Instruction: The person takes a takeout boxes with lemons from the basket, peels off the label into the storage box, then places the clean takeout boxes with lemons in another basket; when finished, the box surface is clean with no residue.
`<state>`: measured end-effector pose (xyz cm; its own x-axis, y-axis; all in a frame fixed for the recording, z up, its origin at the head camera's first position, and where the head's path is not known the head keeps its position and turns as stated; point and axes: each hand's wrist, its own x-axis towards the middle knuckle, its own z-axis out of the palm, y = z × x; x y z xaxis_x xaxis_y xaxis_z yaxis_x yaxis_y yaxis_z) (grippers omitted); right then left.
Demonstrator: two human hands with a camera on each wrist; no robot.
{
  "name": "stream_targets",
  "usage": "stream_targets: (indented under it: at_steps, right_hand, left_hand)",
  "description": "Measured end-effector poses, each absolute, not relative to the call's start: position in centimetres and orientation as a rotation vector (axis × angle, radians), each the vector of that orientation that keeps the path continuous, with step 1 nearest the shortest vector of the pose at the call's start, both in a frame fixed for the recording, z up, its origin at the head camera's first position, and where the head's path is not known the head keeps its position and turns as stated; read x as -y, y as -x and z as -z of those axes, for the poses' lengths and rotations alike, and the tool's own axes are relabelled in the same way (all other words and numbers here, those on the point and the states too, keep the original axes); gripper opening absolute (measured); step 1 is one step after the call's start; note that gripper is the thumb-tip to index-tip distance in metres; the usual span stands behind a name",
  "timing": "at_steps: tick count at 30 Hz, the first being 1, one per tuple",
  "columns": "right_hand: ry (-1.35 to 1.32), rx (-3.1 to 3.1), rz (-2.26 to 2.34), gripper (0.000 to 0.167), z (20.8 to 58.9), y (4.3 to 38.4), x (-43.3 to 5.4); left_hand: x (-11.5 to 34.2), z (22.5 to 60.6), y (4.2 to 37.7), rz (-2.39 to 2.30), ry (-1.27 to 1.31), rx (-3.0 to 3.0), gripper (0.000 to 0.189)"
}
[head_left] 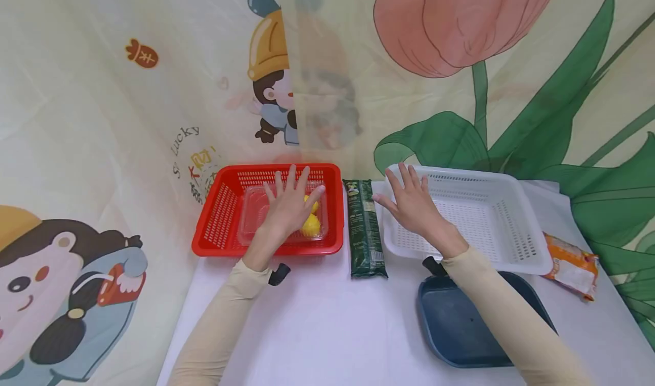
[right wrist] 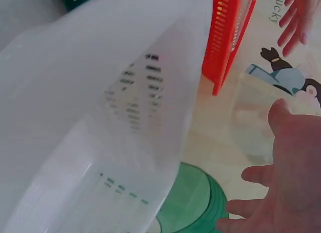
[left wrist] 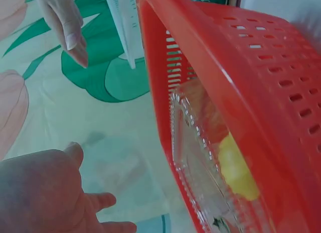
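Note:
My left hand (head_left: 290,204) is held over the red basket (head_left: 204,227) with its fingers spread and nothing in them. Inside that basket lies a clear plastic container (head_left: 252,215) with yellow fruit-like pieces (head_left: 311,225) at its right end, partly hidden by the hand. In the left wrist view one yellow piece (left wrist: 236,167) shows behind the container's clear wall. Fingers apart, my right hand (head_left: 413,204) hovers over the left part of the white basket (head_left: 517,215), also holding nothing. Between the two baskets lies a long dark green packet (head_left: 364,227).
A dark blue tray (head_left: 460,329) sits in front of the white basket, partly under my right forearm. An orange and white packet (head_left: 573,265) lies at the white basket's right side. Behind the white-covered table (head_left: 327,329) hangs a printed curtain (head_left: 327,62).

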<state>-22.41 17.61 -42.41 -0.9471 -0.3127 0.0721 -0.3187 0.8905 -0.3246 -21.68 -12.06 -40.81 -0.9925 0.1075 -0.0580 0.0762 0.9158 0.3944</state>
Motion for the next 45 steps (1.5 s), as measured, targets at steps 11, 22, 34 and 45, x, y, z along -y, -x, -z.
stream_targets:
  at_steps: [11,22,34,45]
  right_hand:
    - [-0.576,2.966,-0.646,0.077,41.8,22.8,-14.3]
    - [-0.665,2.893,-0.72,0.064,42.4,23.0,-11.7]
    - [-0.685,2.953,-0.941,0.057,43.4,22.9,-8.8]
    - [-0.618,3.009,-1.045,0.062,44.6,22.5,-7.3]
  left_hand:
    - [14.7,39.9,22.3,-0.731,-0.062,-2.945,0.079]
    - [18.7,38.5,23.4,-0.876,0.033,-2.886,0.082]
    - [22.3,38.6,24.2,-0.949,0.042,-2.655,0.08]
    - [24.8,37.4,26.6,-1.054,0.191,-2.397,0.084]
